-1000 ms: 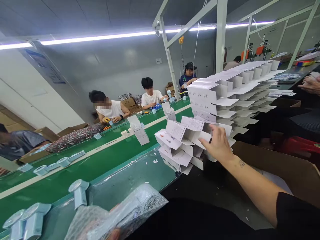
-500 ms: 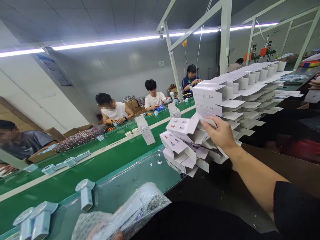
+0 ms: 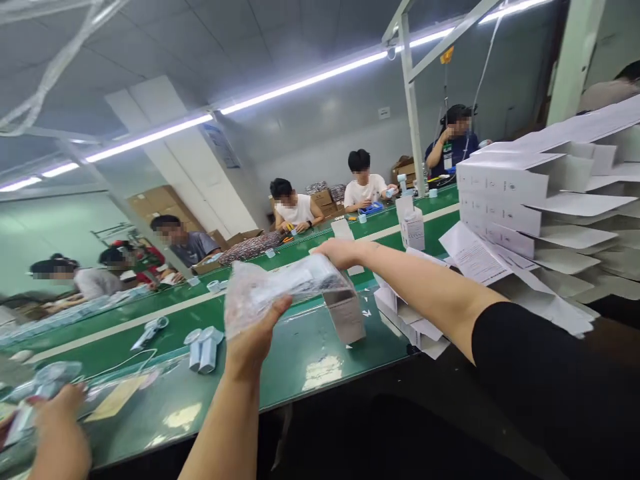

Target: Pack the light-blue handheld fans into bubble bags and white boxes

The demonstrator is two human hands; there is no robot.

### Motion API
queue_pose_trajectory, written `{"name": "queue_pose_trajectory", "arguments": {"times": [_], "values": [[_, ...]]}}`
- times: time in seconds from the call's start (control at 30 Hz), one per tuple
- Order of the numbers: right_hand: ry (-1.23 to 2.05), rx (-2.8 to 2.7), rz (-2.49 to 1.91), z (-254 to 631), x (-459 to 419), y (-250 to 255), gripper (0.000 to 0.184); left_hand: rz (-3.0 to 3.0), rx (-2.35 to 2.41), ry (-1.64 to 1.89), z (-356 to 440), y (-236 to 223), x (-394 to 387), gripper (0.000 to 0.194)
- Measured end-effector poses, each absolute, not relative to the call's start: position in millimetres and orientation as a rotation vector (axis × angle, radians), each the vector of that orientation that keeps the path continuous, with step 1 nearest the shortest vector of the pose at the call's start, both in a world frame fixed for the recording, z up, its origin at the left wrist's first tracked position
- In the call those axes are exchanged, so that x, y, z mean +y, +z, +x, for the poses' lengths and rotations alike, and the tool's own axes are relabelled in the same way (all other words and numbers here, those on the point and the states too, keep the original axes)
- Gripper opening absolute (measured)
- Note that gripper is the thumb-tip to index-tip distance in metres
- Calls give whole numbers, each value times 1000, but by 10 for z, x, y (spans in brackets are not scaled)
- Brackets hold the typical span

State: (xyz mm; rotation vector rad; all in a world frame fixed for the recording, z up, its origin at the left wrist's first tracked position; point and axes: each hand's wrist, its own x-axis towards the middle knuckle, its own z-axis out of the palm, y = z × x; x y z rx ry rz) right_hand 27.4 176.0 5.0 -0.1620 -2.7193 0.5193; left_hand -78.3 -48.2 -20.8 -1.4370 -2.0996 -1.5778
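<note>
My left hand is closed around a light-blue handheld device in clear bubble wrap, lifted above the bench. At the package's right end is my right hand, fingers bent and partly hidden behind the wrap. It grips an open white carton, which hangs below the package's end. From this angle I cannot tell whether the device's end is inside the carton. To the right of my right forearm lie loose, open white cartons, beside a tall stack of them.
Light-blue devices with round heads stand on the glass-topped bench. A green conveyor runs behind. At far left, a co-worker's hands hold another device. Several people sit across the belt. An upright carton stands near the belt.
My right hand has taken a carton from the pile and brought it left to the wrapped device. My left hand has raised the device. The view has swung left.
</note>
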Motion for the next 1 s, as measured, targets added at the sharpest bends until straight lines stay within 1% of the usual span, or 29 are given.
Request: {"name": "queue_pose_trajectory", "arguments": {"times": [0.07,0.13,0.23,0.3,0.37,0.4,0.43,0.5,0.57,0.63,0.73,0.77,0.8,0.83,0.93,1.0], "values": [[605,-2700,-200,159,1827,-172,14,-1398,-2184,-1465,-865,-192,-481,55],[692,-2656,-259,134,1865,-342,30,-1436,-2257,-1281,-908,-148,-530,52],[869,-2530,-377,191,1766,-531,62,-1751,-2241,-886,-862,-26,-569,31],[1066,-2429,-419,268,1590,-682,80,-1968,-2217,-675,-787,47,-536,21],[1255,-2354,-376,366,1374,-888,91,-2034,-2234,-626,-725,84,-470,20],[1293,-2339,-324,416,1269,-1008,97,-2024,-2243,-655,-709,92,-434,22],[1287,-2325,-271,461,1175,-1132,103,-2000,-2252,-702,-704,100,-399,25],[1162,-2262,-219,525,1041,-1362,114,-1955,-2276,-800,-713,139,-336,34],[1022,-2167,-209,546,995,-1519,109,-1953,-2316,-832,-713,234,-286,40],[1017,-2102,-164,540,1032,-1577,94,-2025,-2371,-735,-671,387,-249,42],[1257,-2133,-65,525,1164,-1528,73,-2280,-2412,-389,-544,634,-208,36],[1337,-2158,-56,521,1204,-1501,69,-2350,-2422,-314,-509,694,-194,35],[1390,-2185,-58,517,1236,-1479,69,-2391,-2434,-310,-489,733,-177,36],[1408,-2216,-58,511,1256,-1464,72,-2390,-2448,-396,-489,750,-157,39],[1368,-2300,-27,490,1267,-1464,83,-2176,-2453,-953,-619,682,-102,54],[1369,-2322,-51,478,1263,-1477,85,-2028,-2443,-1219,-768,581,-94,58]]}}
